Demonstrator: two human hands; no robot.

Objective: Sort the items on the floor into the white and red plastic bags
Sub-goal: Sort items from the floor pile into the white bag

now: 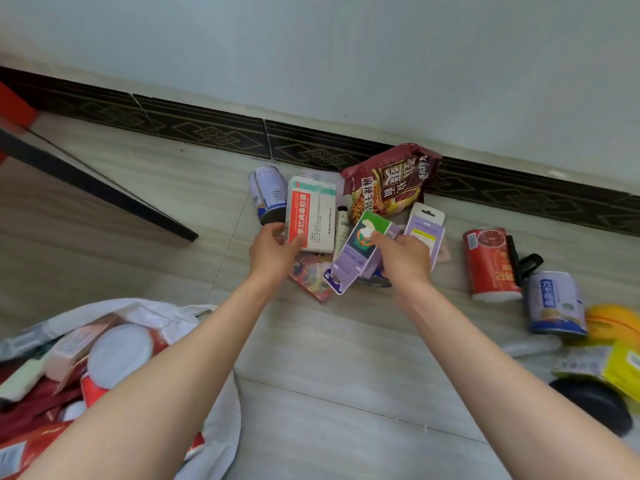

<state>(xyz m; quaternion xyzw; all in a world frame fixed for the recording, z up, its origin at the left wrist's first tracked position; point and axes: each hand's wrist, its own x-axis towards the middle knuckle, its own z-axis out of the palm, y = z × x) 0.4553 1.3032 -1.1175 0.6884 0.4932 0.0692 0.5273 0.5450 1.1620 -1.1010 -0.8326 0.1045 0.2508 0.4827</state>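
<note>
A person's left hand [273, 251] grips the near end of a white and red medicine box [311, 216] on the floor [329, 358], thumb on its face, while the right hand [403, 258] pinches a purple and green carded pack [360, 252] just right of that box. Beyond both hands, a dark red noodle packet [388, 183] leans at the patterned skirting [194, 128], with a blue and white can [267, 194] left of the box. The white bag [221, 407], already holding items, lies open at near left, while a red can [490, 265] lies farther right.
</note>
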